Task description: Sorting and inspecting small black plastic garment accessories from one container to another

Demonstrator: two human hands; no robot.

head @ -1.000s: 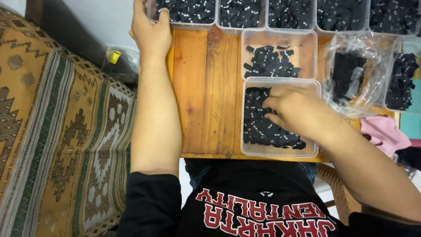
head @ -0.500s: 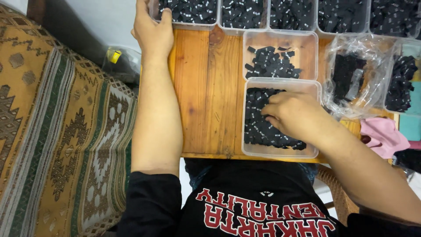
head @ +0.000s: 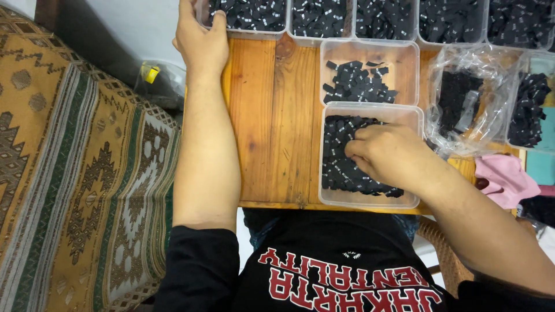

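Seemingly black labels (head: 341,167) under right hand (head: 387,153) fingers (head: 355,151), near tub (head: 370,201).

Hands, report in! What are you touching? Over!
Left hand grips corner tub. Right hand digging in near tub of black tags. Nothing blocking.

— What sort of place is this?
— Looks like a home turned small sorting workshop. A small wooden table (head: 272,127) sits over the person's lap.
— And the evidence?
— A patterned woven rug (head: 75,190) at nine o'clock says home. At twelve o'clock, a row of clear plastic tubs (head: 370,20) full of small black tags (head: 355,84); at two o'clock, a plastic bag (head: 468,104) of more.
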